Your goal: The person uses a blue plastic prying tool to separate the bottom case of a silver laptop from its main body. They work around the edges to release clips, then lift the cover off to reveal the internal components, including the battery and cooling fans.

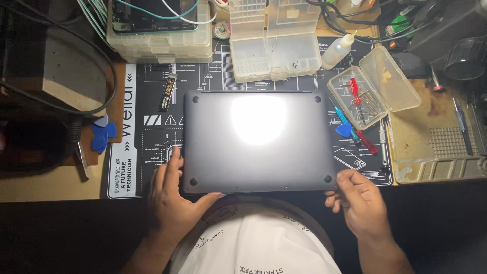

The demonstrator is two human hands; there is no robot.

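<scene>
A grey laptop lies upside down on a black printed work mat, its flat bottom cover up with round rubber feet at the corners and a bright lamp glare in the middle. My left hand grips its near left corner, fingers on the left edge and thumb along the front edge. My right hand holds the near right corner by the front edge.
Clear plastic parts boxes stand behind the laptop, beside a small glue bottle. An open clear case with red screwdrivers sits at right, blue picks at left, and a tan grooved mat far right.
</scene>
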